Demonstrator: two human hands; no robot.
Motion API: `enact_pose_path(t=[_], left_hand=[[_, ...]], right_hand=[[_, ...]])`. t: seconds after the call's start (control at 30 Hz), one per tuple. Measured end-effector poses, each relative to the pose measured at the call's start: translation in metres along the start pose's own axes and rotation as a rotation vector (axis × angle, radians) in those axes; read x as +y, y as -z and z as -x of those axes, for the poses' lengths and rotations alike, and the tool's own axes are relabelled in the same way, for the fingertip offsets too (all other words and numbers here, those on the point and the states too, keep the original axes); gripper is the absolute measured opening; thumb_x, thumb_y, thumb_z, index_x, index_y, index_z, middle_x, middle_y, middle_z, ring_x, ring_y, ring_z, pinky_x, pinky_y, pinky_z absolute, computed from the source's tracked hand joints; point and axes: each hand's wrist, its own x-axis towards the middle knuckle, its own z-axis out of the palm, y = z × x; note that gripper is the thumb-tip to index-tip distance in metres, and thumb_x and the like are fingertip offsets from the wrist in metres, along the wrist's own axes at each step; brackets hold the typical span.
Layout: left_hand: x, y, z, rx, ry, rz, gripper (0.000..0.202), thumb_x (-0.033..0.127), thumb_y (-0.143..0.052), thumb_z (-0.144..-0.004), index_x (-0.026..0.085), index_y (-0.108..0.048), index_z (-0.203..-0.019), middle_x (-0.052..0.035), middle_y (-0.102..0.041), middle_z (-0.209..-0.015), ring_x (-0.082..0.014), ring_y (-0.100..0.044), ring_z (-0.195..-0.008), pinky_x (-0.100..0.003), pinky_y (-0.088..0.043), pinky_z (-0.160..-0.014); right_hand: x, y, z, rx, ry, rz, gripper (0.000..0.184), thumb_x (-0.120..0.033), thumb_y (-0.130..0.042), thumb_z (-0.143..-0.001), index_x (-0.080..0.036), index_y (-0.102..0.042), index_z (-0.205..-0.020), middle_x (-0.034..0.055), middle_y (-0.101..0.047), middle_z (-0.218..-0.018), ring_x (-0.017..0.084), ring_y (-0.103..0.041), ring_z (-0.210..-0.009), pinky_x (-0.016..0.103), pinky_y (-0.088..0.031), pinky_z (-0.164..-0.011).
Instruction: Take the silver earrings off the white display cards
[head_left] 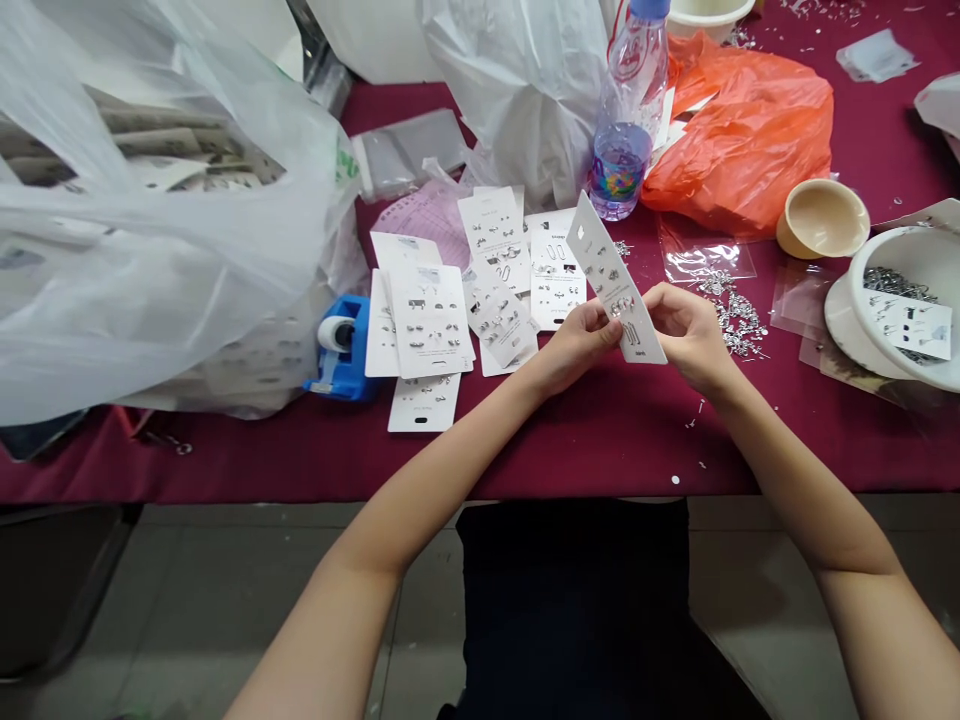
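My left hand (583, 345) grips a white earring card (616, 285) between thumb and fingers, near its lower left edge. The card is tilted up off the table, its front carrying rows of small metal earrings. My right hand (688, 332) is curled against the back of this card; its fingertips are hidden, so what they pinch cannot be seen. Left of my hands lie several more earring cards (433, 318), overlapping in a loose pile. Beyond my right hand is a scatter of small silver earring pieces (739, 318) on the dark red cloth (570, 430).
A blue tape dispenser (343, 350) stands beside a large white plastic bag (187, 270) on the left. Further back are a bottle (622, 150) and an orange bag (757, 130). At right sit a beige cup (823, 220) and a white bowl (844, 300) holding metal pieces.
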Motion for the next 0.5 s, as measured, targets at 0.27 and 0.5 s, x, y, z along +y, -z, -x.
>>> enact_pose_path(t=[0.27,0.5], left_hand=[[-0.007,0.003,0.001,0.018,0.049,0.014,0.059,0.054,-0.094,-0.057,0.016,-0.049,-0.061,0.0065,-0.054,-0.054,-0.0035,-0.048,-0.050,-0.016,-0.041,-0.054],[-0.012,0.006,0.001,0.046,0.098,0.088,0.061,0.050,-0.097,-0.054,0.016,-0.046,-0.060,0.0050,-0.056,-0.058,-0.0039,-0.052,-0.055,-0.015,-0.042,-0.055]], right_hand=[[0.011,-0.001,0.003,0.012,-0.083,-0.088,0.037,-0.041,-0.096,-0.061,-0.017,-0.072,-0.075,0.0012,-0.073,-0.076,0.012,-0.065,-0.067,0.027,-0.057,-0.066],[0.013,-0.003,0.004,-0.013,-0.091,-0.134,0.033,-0.037,-0.096,-0.063,-0.017,-0.072,-0.075,0.0005,-0.072,-0.073,0.012,-0.066,-0.065,0.027,-0.057,-0.064]])
